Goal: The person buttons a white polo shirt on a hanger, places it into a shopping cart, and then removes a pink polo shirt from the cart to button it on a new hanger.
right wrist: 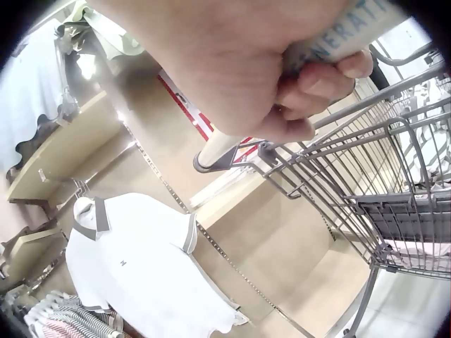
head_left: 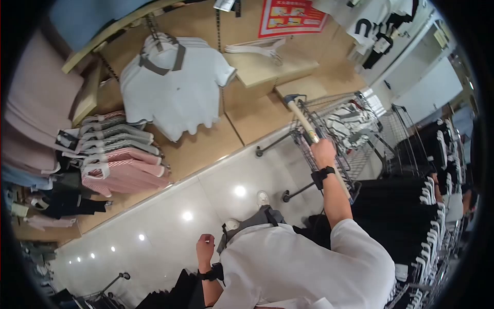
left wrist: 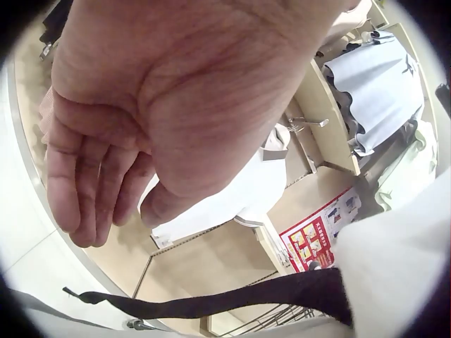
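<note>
Right hand (head_left: pixel 323 152) grips the shopping-cart handlebar (head_left: pixel 302 117), likely stiff, best held under these curled fingers; left hand (head_left: pixel 205 249) relaxed, empty.

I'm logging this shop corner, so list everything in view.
Polo shirts: several, white, wall
Striped tops: several, grey/pink, beside polos
Hanging garments: several, pink, far left
Dark clothes: many, black, right rack
Hangers: several, white, shelf
Shelves: several, pale wood, wall
Sign: one, red, wall
Nearest cart: one, grey, ahead
Clothes inside: uncountable, mostly white-and-black
Shoes: two, pale, floor
Wristbands: two, black, wrists
Left hand: one, bare, free
Right hand: one, bare, cart handle
</note>
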A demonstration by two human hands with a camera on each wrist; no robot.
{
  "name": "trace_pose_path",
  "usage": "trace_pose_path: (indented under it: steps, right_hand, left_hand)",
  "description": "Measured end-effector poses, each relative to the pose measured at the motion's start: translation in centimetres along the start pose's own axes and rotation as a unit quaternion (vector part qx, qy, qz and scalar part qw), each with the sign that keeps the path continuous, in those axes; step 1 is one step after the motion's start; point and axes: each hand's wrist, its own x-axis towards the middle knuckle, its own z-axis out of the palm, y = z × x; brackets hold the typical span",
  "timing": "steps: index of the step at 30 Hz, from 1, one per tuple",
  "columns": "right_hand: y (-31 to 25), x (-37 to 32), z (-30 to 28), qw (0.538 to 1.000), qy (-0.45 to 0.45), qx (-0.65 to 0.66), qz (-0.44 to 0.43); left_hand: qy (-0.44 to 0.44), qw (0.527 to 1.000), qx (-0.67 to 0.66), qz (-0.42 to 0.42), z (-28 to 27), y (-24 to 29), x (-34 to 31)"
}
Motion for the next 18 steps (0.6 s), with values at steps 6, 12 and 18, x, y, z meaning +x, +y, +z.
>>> trace_pose_path:
  steps: [6, 12, 18]
  right_hand:
    - [2.6, -3.1, 1.5, 1.0, 0.0, -0.008, -0.005]
    - [3.6, -7.1, 1.1, 1.0, -0.003, -0.014, 0.003]
    - [2.4, -9.6, 1.3, 0.998, -0.034, -0.045, 0.022]
  left_hand:
    - [-0.024, 1.0, -0.018, 0.0, 1.3, -2.8, -0.9]
    - [-0.009, 0.999, -0.036, -0.021, 1.8, -4.2, -1.3]
    - [0.017, 0.997, -0.069, -0.031, 1.1, -5.6, -1.5]
